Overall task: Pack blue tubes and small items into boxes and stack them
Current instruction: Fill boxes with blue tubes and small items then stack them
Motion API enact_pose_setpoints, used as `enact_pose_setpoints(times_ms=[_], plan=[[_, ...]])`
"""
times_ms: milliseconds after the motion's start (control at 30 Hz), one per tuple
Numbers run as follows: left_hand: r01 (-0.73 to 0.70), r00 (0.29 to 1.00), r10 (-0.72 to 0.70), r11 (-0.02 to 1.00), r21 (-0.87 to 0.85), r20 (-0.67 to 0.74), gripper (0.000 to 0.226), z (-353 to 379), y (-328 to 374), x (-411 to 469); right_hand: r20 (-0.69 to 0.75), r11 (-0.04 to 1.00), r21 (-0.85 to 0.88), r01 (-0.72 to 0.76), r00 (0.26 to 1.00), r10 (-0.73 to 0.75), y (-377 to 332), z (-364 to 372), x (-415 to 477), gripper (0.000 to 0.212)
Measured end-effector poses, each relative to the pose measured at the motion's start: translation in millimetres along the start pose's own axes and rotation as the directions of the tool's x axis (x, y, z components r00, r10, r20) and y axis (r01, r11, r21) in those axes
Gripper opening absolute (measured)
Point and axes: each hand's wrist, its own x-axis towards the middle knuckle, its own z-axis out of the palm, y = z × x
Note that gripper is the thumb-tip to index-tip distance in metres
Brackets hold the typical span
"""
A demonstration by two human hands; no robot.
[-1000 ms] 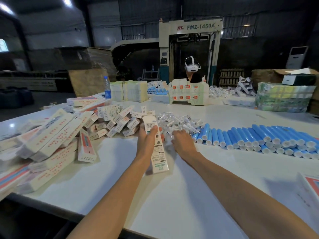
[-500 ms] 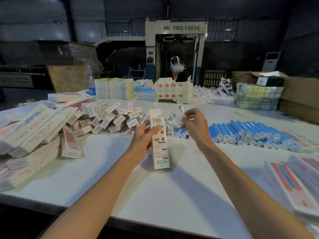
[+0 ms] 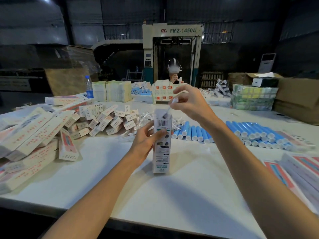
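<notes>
Stacks of long white cardboard cartons printed in red are heaped at the left edge of the smooth white table, judged to be finished packs laid flat so that they can be stacked. Just right of them a loose heap of small white cardboard boxes is tumbled, and beside it a pile of clear-wrapped small items, glossy and crinkled, is set within reach. At the centre a tall narrow white carton with a barcode near its top is stood on end on the table and is gripped at mid-height by the left hand, fingers and thumb curled round its sides; it is held upright, it seems, so that the open mouth faces up and contents can be dropped straight in. Above that mouth a small white plastic item with a thin stem is pinched between the fingertips of the right hand, its lower end at the opening. Whether a tube is already inside cannot be told. To the right, slim blue tubes with white caps are laid side by side in rows, caps toward the person, for easy picking. Flat printed cartons are fanned at the far right edge.
</notes>
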Motion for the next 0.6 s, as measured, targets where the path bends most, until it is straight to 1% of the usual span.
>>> enact_pose_setpoints(times_ms=[67, 133, 200, 300, 333, 400, 467, 500, 600], plan=[[-0.007, 1.000, 0.007, 1.000, 0.019, 0.013, 0.056, 1, 2, -1, 0.051, 1.000, -0.018, -0.013, 0.999, 0.014, -1, 9, 4, 0.040], [-0.011, 1.000, 0.010, 0.999, 0.034, 0.020, 0.058, 1, 2, -2, 0.039, 1.000, -0.027, -0.009, 0.999, 0.010, 0, 19, 7, 0.036], [-0.011, 1.000, 0.011, 0.999, 0.038, 0.017, 0.058, 0, 3, -2, 0.010, 0.994, -0.102, 0.035, 0.999, -0.035, 3, 27, 9, 0.026], [0.006, 1.000, -0.006, 0.999, 0.038, -0.006, 0.063, 0, 2, -2, 0.027, 0.968, -0.228, 0.105, 0.995, -0.101, 10, 37, 7, 0.010], [0.012, 1.000, -0.011, 0.999, 0.039, -0.012, 0.064, 0, 1, -1, 0.037, 0.959, -0.256, 0.124, 0.992, -0.119, 13, 40, 4, 0.007], [0.010, 1.000, -0.009, 0.999, 0.044, -0.024, 0.061, 0, -1, 1, 0.044, 0.940, -0.307, 0.149, 0.989, -0.142, 21, 47, -1, 0.011], [-0.002, 0.999, 0.003, 0.999, 0.047, -0.038, 0.055, -2, -3, 2, 0.019, 0.946, -0.292, 0.142, 0.990, -0.142, 31, 51, -7, 0.021], [-0.004, 0.999, 0.006, 0.999, 0.047, -0.045, 0.053, -3, -3, 2, -0.023, 0.958, -0.254, 0.132, 0.990, -0.142, 35, 52, -10, 0.024], [-0.021, 0.997, 0.025, 0.998, 0.062, -0.070, 0.045, -4, -6, 2, -0.173, 0.994, -0.069, 0.086, 0.980, -0.096, 47, 54, -24, 0.025]])
